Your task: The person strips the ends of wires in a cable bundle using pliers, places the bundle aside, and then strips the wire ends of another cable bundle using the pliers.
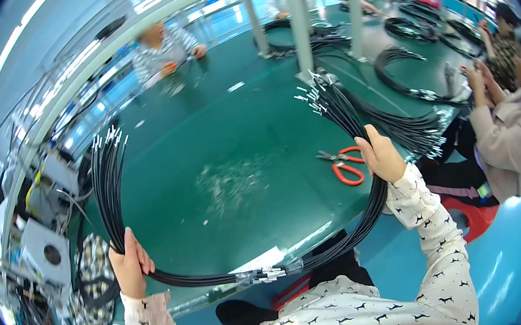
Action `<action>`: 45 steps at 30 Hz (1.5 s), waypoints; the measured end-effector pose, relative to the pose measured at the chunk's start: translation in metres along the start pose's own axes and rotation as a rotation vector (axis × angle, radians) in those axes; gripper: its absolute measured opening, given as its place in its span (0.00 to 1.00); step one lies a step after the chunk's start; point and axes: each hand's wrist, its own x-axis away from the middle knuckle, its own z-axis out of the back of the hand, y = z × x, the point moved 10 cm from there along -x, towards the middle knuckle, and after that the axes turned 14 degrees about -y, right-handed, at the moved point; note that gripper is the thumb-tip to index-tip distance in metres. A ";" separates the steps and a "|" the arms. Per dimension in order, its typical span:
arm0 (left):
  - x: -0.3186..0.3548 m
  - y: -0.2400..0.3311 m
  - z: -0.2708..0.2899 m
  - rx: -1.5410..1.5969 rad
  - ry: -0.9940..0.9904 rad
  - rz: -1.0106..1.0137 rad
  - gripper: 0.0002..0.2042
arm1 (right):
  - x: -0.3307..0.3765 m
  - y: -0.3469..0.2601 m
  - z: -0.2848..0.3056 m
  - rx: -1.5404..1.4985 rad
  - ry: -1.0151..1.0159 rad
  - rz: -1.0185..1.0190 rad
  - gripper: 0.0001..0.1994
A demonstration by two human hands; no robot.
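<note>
Cable bundle [320,259], black, curved in a U through the head view's middle and lower frame, past the green surface's [206,136] near edge. Left grip [131,264], lower left, and right grip [383,155], right of centre, clasped its arms; even, gentle tension seemed best, lest strands splay.

Cable bundle [323,257]: smooth, plastic-looking. Tabletop [166,179]: smooth, glossy. Pliers handles [353,183]: plastic. Sleeve [434,232]: matt cloth.
</note>
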 end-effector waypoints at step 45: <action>-0.289 -0.093 -0.469 -0.501 -0.779 0.434 0.27 | 0.007 0.204 0.099 -1.283 0.180 -0.541 0.12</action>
